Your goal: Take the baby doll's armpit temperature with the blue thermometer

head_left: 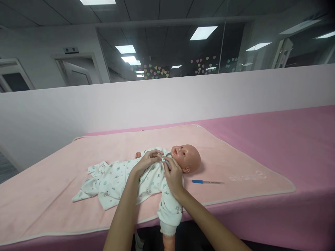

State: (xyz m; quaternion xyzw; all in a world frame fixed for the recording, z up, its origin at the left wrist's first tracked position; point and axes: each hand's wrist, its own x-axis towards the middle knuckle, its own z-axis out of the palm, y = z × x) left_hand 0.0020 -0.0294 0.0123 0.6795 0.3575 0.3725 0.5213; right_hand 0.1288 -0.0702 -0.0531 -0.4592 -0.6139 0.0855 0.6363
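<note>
A baby doll (188, 157) lies on its back, its head to the right and its legs to the left. It wears a white baby romper (112, 179) with small printed figures and green dots. My left hand (148, 161) rests on the doll's chest, fingers closed on the romper's front edge near the neck. Right beside it, my right hand (172, 173) pinches the same neckline, where a small pale fastener shows between the fingertips. One sleeved doll arm (170, 207) hangs toward me past the table edge; the other arm lies on the far side.
Under the doll spreads a peach blanket (60, 181) with a pale border, on a pink table cover (300, 146). A blue-capped pen (206, 182) lies right of the doll, near its head. Behind the table stands a low white wall (167, 101) with glass above.
</note>
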